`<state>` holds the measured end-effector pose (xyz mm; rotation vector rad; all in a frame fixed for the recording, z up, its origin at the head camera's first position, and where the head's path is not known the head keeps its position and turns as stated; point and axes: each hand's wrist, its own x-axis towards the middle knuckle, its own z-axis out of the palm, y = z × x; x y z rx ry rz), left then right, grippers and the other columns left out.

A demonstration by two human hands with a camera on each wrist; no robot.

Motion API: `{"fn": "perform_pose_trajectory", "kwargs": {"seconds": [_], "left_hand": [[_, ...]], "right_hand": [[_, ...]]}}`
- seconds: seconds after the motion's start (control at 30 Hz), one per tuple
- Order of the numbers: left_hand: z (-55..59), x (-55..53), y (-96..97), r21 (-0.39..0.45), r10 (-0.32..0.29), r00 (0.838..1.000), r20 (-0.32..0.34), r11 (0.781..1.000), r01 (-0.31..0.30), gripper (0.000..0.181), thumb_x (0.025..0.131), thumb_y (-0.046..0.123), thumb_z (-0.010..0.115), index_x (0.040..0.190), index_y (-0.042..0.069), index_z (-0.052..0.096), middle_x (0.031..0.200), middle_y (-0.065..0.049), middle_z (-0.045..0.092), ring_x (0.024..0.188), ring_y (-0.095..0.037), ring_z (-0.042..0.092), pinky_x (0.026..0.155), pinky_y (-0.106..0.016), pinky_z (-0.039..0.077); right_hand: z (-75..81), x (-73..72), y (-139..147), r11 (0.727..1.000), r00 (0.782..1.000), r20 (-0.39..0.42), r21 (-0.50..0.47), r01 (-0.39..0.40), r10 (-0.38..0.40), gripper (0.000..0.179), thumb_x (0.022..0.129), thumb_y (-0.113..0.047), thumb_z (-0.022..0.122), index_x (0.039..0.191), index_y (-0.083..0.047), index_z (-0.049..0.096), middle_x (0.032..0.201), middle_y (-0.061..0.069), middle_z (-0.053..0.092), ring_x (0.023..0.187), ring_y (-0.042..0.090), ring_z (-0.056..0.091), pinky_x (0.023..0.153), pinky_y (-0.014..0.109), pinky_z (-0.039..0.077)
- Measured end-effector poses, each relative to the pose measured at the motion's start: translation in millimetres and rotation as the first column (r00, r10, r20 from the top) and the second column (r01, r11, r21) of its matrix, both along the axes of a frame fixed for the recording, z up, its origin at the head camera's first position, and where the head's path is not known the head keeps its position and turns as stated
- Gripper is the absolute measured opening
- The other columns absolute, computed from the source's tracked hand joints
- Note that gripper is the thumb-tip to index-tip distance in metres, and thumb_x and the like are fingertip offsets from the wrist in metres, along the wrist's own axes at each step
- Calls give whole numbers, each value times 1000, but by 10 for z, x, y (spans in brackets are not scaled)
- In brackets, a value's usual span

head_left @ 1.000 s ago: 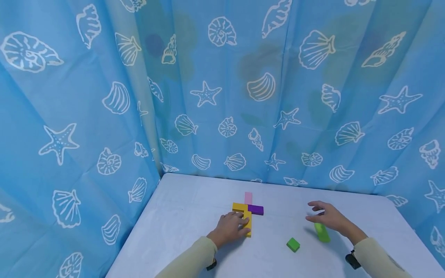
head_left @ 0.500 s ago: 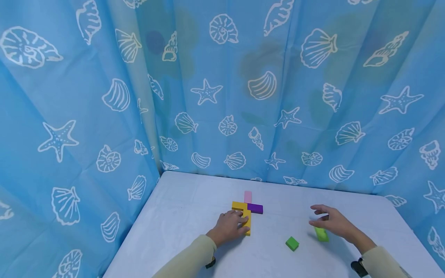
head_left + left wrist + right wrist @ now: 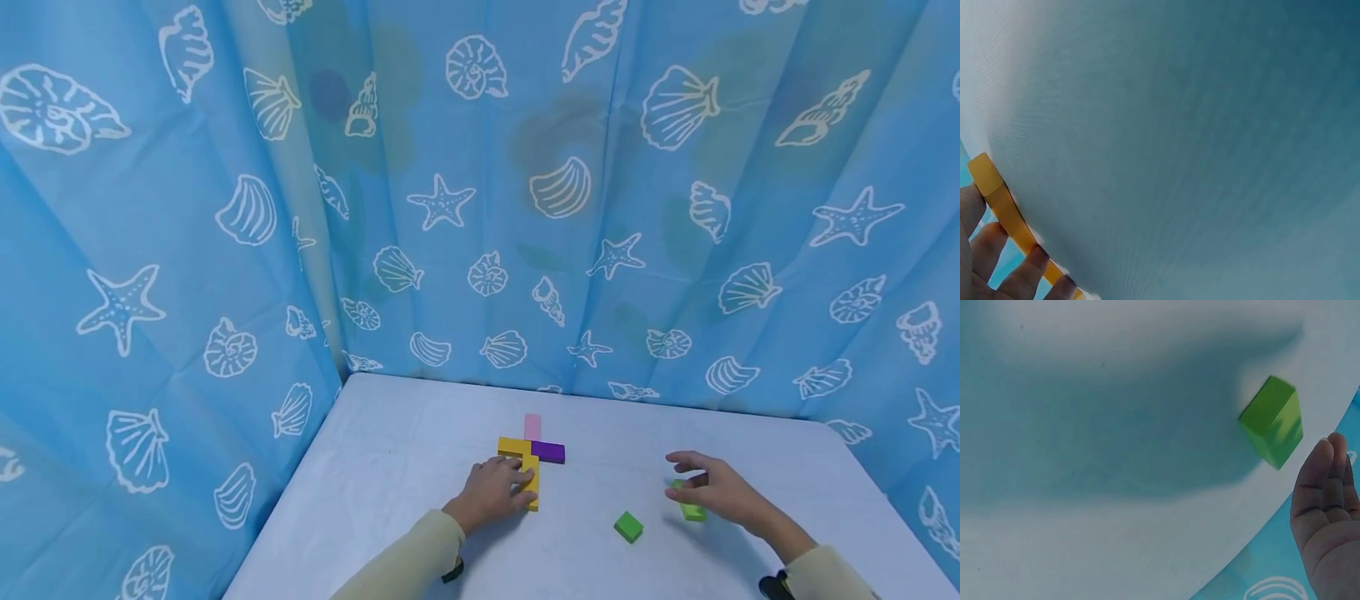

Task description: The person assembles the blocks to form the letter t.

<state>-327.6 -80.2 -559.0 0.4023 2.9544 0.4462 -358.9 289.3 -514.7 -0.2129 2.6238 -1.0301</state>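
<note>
Over a white-covered tabletop (image 3: 600,425), I watch remotely as the right hand (image 3: 716,492), the nearer, holds nothing, thumb and fingers apart. Beneath its fingertips, a lime-green oblong block, material unclear (image 3: 694,512), lies lengthwise near-to-far, its far end, hidden half a second ago, visible between them. The left hand (image 3: 491,493) rests on a yellow oblong block (image 3: 533,487).

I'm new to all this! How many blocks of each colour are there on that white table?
Yellow blocks: 2
Pink block: 1
Purple block: 1
Green block: 1
Light green block, partly behind the right hand: 1
Total: 6
</note>
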Motion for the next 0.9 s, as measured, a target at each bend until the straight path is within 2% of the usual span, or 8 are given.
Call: {"fn": "perform_pose_trajectory", "kwargs": {"seconds": [0.33,0.63,0.9], "left_hand": [[4,17,-11,-8,-6,1000,-14,1000,6,51,94,53,60,140,32,55,145,3,54,137,-27,47,109,-57,41],[-4,13,5,3,-8,1000,-14,1000,8,51,93,53,61,139,32,56,144,3,55,135,-26,48,108,-56,42],[-12,-25,-14,11,-11,1000,-16,1000,11,50,93,53,61,138,32,58,144,3,56,136,-27,48,107,-59,42]], "right_hand": [[-24,172,-218,995,999,45,-94,-24,28,67,82,-25,81,138,-1,52,130,23,57,95,20,60,76,33,55],[-127,277,-339,993,996,45,-101,-68,73,61,82,-20,80,133,2,55,125,20,61,89,20,58,73,31,52],[-259,276,-368,989,993,57,-110,-96,103,62,80,-20,81,132,3,56,120,16,63,87,19,58,71,30,52]]}}
